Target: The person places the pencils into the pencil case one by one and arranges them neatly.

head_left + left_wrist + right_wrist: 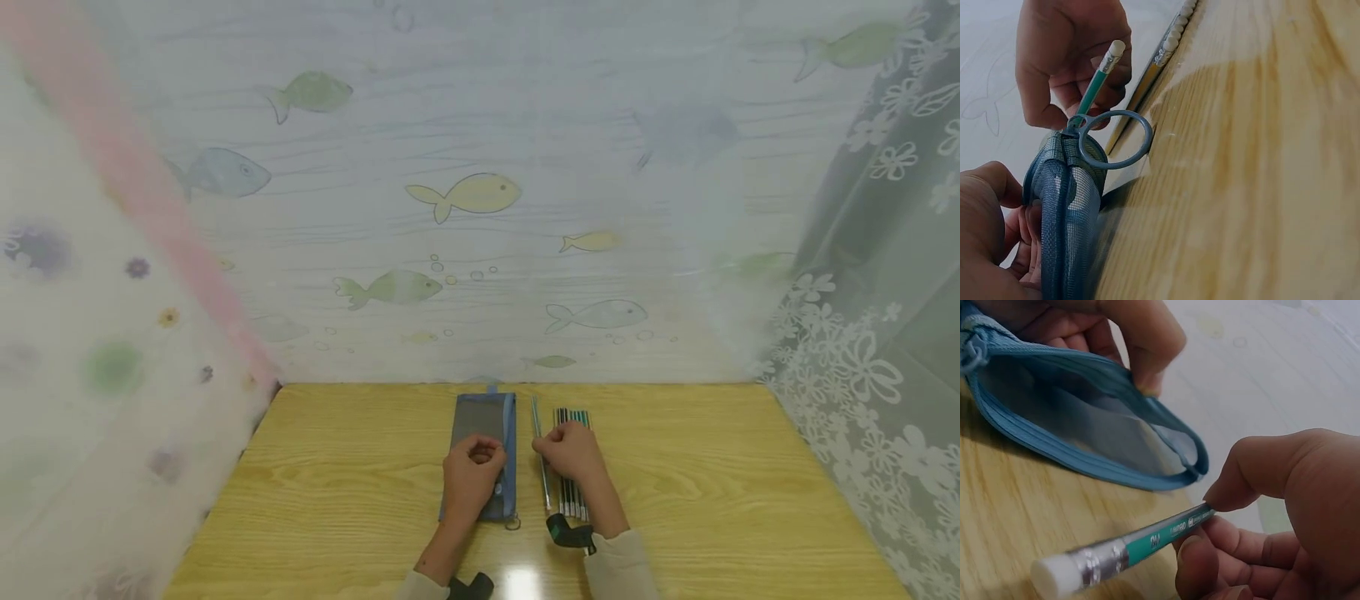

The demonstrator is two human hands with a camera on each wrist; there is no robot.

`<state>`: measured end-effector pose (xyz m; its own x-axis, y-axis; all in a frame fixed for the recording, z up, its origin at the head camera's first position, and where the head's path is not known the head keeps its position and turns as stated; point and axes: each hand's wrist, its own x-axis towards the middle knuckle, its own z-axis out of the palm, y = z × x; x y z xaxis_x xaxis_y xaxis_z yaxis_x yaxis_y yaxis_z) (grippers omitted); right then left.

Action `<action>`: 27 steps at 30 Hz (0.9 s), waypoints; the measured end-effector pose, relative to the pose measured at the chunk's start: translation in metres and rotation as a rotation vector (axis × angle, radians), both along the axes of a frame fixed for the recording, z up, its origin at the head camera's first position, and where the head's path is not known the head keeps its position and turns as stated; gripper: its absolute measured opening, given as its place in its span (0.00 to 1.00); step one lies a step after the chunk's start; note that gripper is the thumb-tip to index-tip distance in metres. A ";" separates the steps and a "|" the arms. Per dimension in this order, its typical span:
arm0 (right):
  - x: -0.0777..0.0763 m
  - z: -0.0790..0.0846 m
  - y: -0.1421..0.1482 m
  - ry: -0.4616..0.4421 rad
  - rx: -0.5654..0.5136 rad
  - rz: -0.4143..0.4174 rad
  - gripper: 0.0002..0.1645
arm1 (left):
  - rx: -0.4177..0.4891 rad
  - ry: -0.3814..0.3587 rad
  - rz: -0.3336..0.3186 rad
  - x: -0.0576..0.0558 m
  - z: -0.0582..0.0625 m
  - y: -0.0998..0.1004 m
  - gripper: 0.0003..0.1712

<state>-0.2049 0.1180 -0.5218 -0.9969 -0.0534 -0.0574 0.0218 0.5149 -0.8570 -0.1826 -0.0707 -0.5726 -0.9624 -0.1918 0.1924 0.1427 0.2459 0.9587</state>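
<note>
Wood-grain tabletop (337, 467) lies beneath the work; on its nearer part, the left hand (471, 479) pinches the rim of a blue zip pouch (476, 414), whose long side gapes; the right hand (577, 454) pinches a green pencil (1157, 542) between thumb and fingers, outside the pouch, just beside it; a row of pencils (573, 504) lies right of that; the step seems to be lining pencil with opening; next calls for a steady, spread rim; beyond stands a fish-print wall covering (480, 337).
</note>
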 end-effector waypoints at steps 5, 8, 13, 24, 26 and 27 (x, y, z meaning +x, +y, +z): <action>0.001 -0.002 -0.008 0.019 -0.005 0.001 0.13 | 0.025 -0.004 -0.004 -0.001 -0.002 0.000 0.02; 0.001 -0.004 -0.013 0.033 -0.019 0.002 0.09 | 0.039 -0.014 0.001 -0.001 -0.001 0.001 0.02; 0.000 -0.011 -0.020 0.026 -0.066 -0.014 0.09 | 0.053 -0.025 0.009 -0.001 -0.001 0.001 0.03; -0.003 -0.017 -0.029 0.018 -0.099 -0.048 0.08 | 0.101 0.001 0.006 -0.003 0.001 0.002 0.04; -0.002 -0.016 -0.030 0.007 -0.100 -0.052 0.08 | 0.112 0.012 0.006 -0.004 0.001 0.002 0.03; -0.003 -0.016 -0.031 0.002 -0.105 -0.053 0.08 | 0.115 0.018 0.006 -0.004 0.002 0.003 0.03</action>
